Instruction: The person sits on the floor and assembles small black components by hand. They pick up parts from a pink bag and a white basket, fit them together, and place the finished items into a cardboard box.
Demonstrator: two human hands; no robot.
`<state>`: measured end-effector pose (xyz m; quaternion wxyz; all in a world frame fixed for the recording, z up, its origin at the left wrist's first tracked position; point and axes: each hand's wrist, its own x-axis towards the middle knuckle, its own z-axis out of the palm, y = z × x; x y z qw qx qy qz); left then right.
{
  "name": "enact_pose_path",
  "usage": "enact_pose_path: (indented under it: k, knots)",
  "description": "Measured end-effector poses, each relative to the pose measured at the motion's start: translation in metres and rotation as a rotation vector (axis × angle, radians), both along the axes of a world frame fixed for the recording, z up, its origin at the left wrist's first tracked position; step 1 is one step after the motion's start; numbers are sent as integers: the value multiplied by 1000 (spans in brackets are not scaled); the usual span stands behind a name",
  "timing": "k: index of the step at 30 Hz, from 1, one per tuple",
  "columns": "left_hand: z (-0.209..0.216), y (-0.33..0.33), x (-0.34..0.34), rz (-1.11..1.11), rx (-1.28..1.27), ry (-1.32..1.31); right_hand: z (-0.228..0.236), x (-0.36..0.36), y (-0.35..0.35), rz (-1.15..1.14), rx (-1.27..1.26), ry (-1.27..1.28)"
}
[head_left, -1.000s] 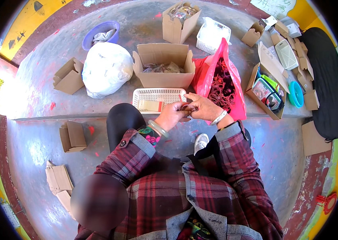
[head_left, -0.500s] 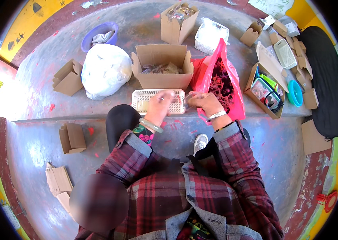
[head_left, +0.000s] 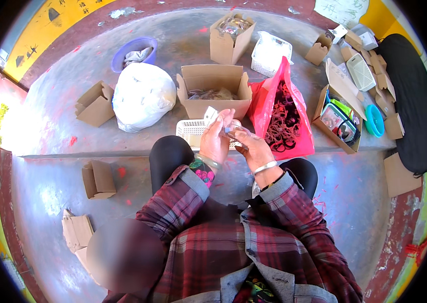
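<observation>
Both my hands are raised together over the near side of the white plastic basket [head_left: 188,132]. A small white card [head_left: 210,115] sticks up from the fingers of my left hand [head_left: 215,144], which is closed on it. My right hand [head_left: 255,150] is closed too, its fingertips meeting those of the left. Between them shows a small bluish bit [head_left: 227,130], too small to name. Just beyond the basket stands an open cardboard box [head_left: 213,107] with clear plastic packets inside. To the right leans a pink plastic bag [head_left: 299,139] full of dark red and pink hair ties or cords.
A full white sack [head_left: 143,96] and a purple basin [head_left: 152,55] stand at the left. Further right are a cardboard box of goods [head_left: 319,118] and a turquoise basket [head_left: 373,121]. The raised floor's edge [head_left: 82,154] runs across before my knees.
My hands have come together and nearer to me, from apart over the basket. The white card now shows upright in my left hand. The whole view has shifted slightly.
</observation>
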<state>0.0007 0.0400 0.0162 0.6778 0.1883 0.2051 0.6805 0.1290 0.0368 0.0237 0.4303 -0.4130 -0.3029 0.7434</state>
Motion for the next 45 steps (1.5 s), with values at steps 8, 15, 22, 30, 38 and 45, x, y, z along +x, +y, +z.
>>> enact_pose_path:
  k: [8,15,22,30,38,45]
  knots:
    - [13,-5,-20,-139,-240,-134,21,17,-20,437,1167,-1145]
    - [6,-3,-22,-297,-305,-22,6,23,-22,441,1488,-1574]
    - [-9,-2,-21,-388,-192,38,-5,19,-24,424,1358,-1611]
    - [-7,-5,-11,-348,-262,-7,-6,18,-24,404,1272,-1602]
    - [-17,-2,-13,-258,-255,27,3,21,-23,262,1267,-1443]
    - [-12,-3,-11,-210,-254,-15,14,18,-20,-70,1332,-1133]
